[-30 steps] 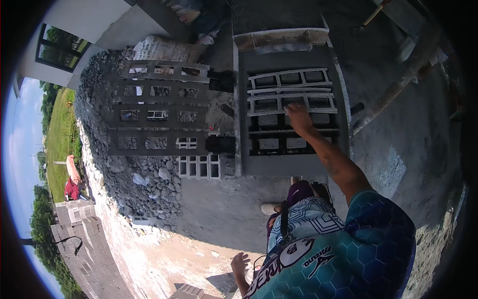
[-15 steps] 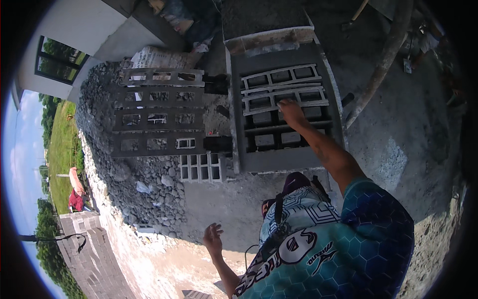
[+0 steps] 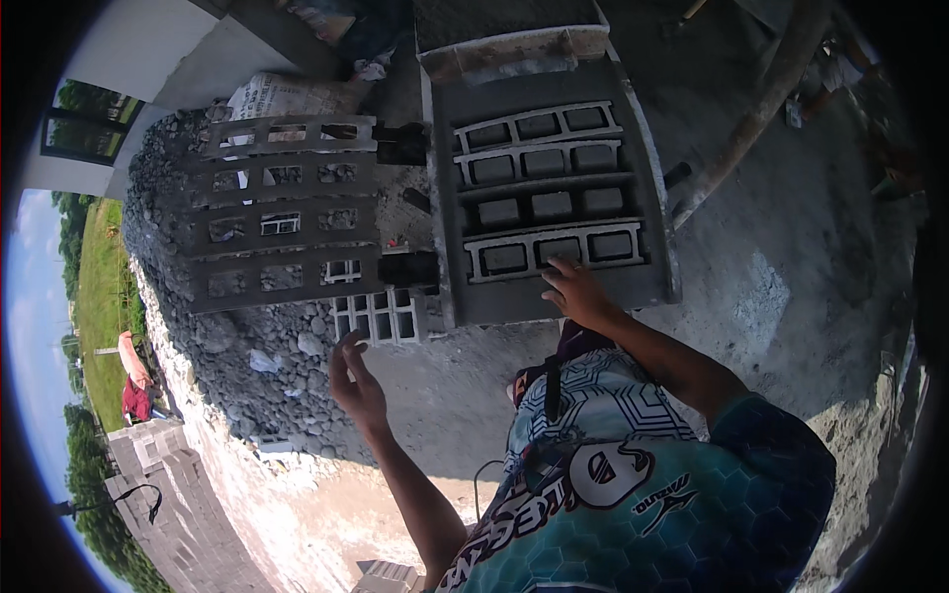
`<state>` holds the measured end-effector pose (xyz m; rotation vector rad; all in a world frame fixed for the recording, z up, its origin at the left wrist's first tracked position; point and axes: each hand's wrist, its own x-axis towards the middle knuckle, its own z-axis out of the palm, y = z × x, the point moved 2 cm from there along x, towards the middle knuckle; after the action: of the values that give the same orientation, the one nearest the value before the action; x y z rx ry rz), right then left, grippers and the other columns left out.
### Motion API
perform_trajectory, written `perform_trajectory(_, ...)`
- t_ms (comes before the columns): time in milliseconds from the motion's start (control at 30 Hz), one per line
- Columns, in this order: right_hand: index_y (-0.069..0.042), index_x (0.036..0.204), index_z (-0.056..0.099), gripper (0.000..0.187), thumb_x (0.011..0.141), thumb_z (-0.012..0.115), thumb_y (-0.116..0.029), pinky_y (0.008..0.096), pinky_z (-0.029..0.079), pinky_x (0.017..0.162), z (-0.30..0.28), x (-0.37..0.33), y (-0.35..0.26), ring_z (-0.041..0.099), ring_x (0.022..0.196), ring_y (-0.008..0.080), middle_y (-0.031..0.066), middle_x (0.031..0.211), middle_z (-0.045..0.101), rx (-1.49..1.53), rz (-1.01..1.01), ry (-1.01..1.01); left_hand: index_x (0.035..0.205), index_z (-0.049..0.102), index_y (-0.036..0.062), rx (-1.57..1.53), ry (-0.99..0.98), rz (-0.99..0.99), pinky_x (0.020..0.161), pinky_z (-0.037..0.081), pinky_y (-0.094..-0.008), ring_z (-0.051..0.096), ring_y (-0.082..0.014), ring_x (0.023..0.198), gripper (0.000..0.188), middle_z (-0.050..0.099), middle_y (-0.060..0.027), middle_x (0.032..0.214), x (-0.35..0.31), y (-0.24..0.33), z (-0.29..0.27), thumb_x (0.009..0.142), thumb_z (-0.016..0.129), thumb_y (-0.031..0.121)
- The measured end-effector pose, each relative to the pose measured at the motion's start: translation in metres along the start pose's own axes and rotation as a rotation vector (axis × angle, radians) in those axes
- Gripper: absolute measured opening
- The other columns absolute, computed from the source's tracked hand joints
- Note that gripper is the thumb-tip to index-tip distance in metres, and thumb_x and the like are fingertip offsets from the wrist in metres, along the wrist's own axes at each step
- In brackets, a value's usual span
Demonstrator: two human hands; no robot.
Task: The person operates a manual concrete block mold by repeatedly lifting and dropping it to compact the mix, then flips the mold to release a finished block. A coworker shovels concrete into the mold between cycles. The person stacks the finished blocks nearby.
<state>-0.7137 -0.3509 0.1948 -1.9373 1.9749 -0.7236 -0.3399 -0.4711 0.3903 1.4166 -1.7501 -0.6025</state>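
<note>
In front of me stands a block-moulding box (image 3: 667, 267) with dark grey faces and several rows of three rectangular openings. Pale ladder-like frames with three openings lie on its rows: two at the far side, and a nearest frame (image 3: 474, 259) along the near row. My right hand (image 3: 578, 294) is at the near edge of that nearest frame, fingers apart and fingertips close to it; whether they touch it I cannot tell. My left hand (image 3: 358, 390) hangs in the air to the left, fingers apart and slightly bent, holding nothing.
Dark slotted plates (image 3: 297, 245) extend left of the box, above a gravel heap (image 3: 237, 366). A hollow concrete block (image 3: 381, 318) lies beneath them. A slanted pole (image 3: 751, 128) stands at the right. Stacked blocks (image 3: 163, 494) are at the lower left.
My right hand has moved from the far frames to the near edge, and a pale frame now shows on the near row. My left hand has risen forward and left. The view has shifted slightly.
</note>
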Motion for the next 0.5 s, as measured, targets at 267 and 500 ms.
perform_trajectory(267, -0.01, 0.117, 0.075, 0.022, 0.095, 0.076, -0.015, 0.0494, 0.052, 0.091, -0.055, 0.136, 0.068, 0.068, 0.104, 0.0323, 0.0075, 0.111, 0.07, -0.058, 0.064, 0.387, 0.12, 0.072, 0.006, 0.654, 0.097, 0.301, 0.109, 0.044, -0.0499, 0.061, -0.0335, 0.128, 0.023, 0.069, -0.0099, 0.129, 0.158, -0.03, 0.024, 0.107, 0.061, 0.022)
perform_trajectory(500, -0.011, 0.11, 0.075, 0.016, 0.095, 0.077, -0.015, 0.0474, 0.053, 0.089, -0.041, 0.307, 0.176, 0.07, 0.095, 0.0303, 0.0069, 0.1, 0.071, -0.309, 0.116, 0.346, 0.115, 0.072, 0.0193, 1.01, 0.201, 0.394, 0.111, 0.037, -0.0515, 0.051, -0.033, 0.141, 0.028, 0.063, -0.0037, 0.141, 0.165, -0.072, 0.068, 0.099, 0.065, 0.041)
